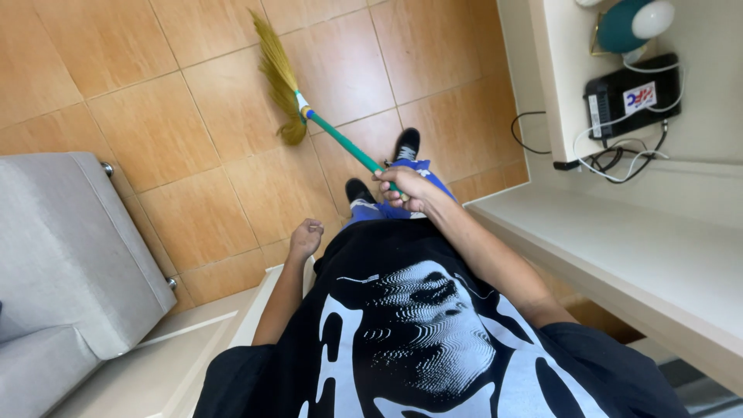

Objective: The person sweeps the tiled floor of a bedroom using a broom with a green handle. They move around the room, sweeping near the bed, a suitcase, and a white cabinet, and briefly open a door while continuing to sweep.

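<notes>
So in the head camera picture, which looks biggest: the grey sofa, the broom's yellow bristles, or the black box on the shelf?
1. Grey padded sofa, though it sits nearer the camera.
2. Black box with cables.
3. Yellow straw bristles of the green-handled broom.
The last two look close; ranking unsure.

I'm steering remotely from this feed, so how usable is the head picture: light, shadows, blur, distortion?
Head view: bright, even daylight, with soft shadows under the shelf. The broom and the right hand gripping its handle are sharp, as is the left hand. The picture is tilted, and the wide lens bends edges at the sofa.
</notes>
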